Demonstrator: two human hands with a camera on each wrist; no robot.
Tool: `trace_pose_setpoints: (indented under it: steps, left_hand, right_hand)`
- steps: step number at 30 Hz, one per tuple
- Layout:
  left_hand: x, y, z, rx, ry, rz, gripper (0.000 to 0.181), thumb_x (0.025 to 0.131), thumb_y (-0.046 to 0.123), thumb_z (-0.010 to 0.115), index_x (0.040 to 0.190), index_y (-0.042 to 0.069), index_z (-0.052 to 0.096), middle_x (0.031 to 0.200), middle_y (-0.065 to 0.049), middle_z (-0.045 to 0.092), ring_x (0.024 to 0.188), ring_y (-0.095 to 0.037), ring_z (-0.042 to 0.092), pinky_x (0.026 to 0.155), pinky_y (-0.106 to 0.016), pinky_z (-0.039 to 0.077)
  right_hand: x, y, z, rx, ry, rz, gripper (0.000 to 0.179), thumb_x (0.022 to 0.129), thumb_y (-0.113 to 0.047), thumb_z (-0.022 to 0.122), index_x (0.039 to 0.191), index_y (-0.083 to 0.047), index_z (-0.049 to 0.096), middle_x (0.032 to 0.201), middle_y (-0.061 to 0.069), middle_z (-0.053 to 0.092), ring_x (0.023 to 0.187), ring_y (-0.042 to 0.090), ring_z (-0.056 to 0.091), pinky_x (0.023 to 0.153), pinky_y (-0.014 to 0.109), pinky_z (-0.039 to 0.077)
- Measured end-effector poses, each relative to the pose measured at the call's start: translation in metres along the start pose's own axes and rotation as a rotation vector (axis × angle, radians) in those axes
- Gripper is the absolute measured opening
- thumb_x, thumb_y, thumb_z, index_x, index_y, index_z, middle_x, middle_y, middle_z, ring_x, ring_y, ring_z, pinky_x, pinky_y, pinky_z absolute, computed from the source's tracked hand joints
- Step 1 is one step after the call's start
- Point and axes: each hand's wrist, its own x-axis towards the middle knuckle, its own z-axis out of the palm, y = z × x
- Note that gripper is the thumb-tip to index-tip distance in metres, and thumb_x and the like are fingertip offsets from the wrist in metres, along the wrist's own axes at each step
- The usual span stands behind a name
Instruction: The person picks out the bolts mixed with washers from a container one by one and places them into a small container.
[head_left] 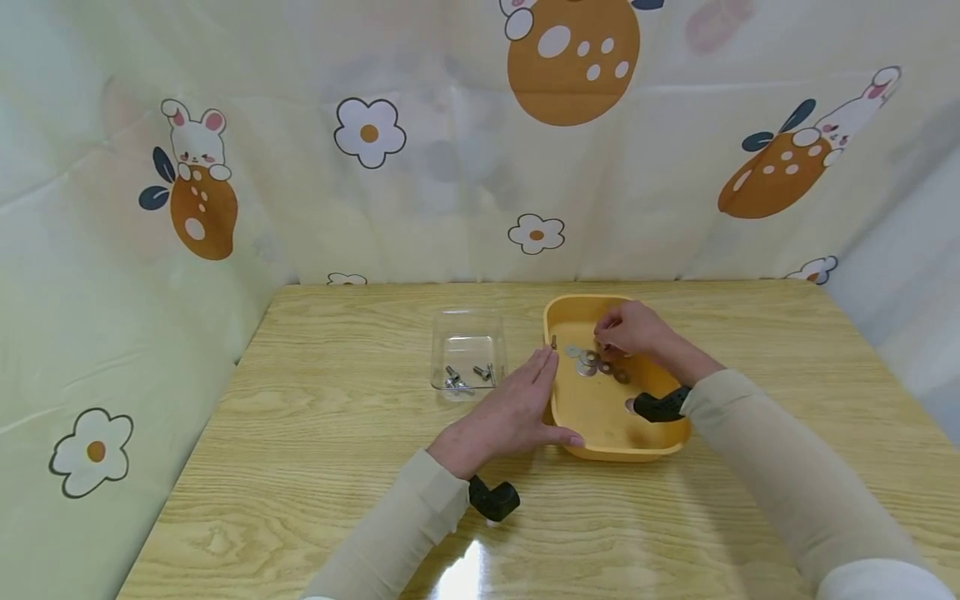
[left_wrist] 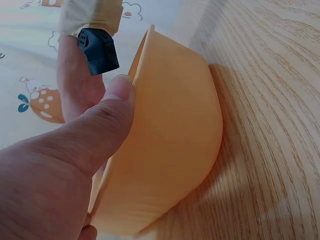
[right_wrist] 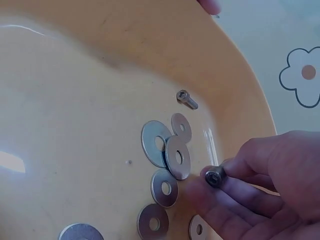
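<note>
My right hand (head_left: pixel 637 329) is inside a yellow plastic tray (head_left: pixel 622 454), near its back wall. Its fingertips pinch a dark hex socket bolt (right_wrist: pixel 216 176), the head pointing toward the right wrist camera. Beside those fingers several flat metal washers (right_wrist: pixel 159 145) lie partly overlapping on the tray floor. Another hex socket bolt (right_wrist: pixel 188 100) lies close to the tray wall. My left hand (head_left: pixel 513 412) touches the tray from the left, fingers straight along the left side. Its thumb (left_wrist: pixel 120 92) rests on the front rim.
To the left of the tray stands a small clear plastic box (head_left: pixel 468 346) with several bolts (head_left: pixel 482 372) in it. Both are on a wooden table (head_left: pixel 330 433). A patterned curtain (head_left: pixel 442 167) hangs behind the table. Each wrist carries a black camera (head_left: pixel 495 502).
</note>
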Motion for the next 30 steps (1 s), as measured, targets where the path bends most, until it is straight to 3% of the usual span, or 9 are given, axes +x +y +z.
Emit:
trace_pose_setpoints:
  steps: [5, 23, 30]
  left_hand:
    - [0.001, 0.000, 0.000, -0.016, 0.002, 0.006, 0.117, 0.081, 0.065, 0.065, 0.159, 0.002, 0.004, 0.168, -0.013, 0.003, 0.155, -0.022, 0.008, 0.124, -0.033, 0.019]
    - [-0.004, -0.004, -0.007, -0.038, 0.018, -0.004, 0.118, 0.081, 0.064, 0.066, 0.159, 0.003, 0.000, 0.168, -0.014, 0.004, 0.155, -0.023, 0.011, 0.125, -0.034, 0.019]
    - [-0.008, -0.011, -0.016, -0.006, 0.044, -0.050, 0.117, 0.083, 0.064, 0.066, 0.159, 0.002, 0.002, 0.167, -0.014, 0.003, 0.155, -0.023, 0.009, 0.125, -0.034, 0.017]
  right_hand:
    - [-0.004, 0.001, -0.001, 0.085, -0.040, 0.024, 0.030, 0.098, -0.011, 0.058, 0.118, 0.011, 0.063, 0.107, 0.025, 0.068, 0.084, 0.024, 0.072, 0.083, 0.039, 0.061]
    - [-0.007, -0.004, -0.006, 0.269, -0.100, 0.030, 0.037, 0.100, -0.013, 0.057, 0.127, 0.012, 0.058, 0.115, 0.025, 0.069, 0.083, 0.016, 0.073, 0.086, 0.036, 0.060]
    - [-0.009, -0.010, -0.009, 0.329, -0.133, 0.001, 0.038, 0.102, -0.012, 0.054, 0.130, 0.014, 0.054, 0.120, 0.029, 0.065, 0.091, 0.023, 0.074, 0.092, 0.043, 0.057]
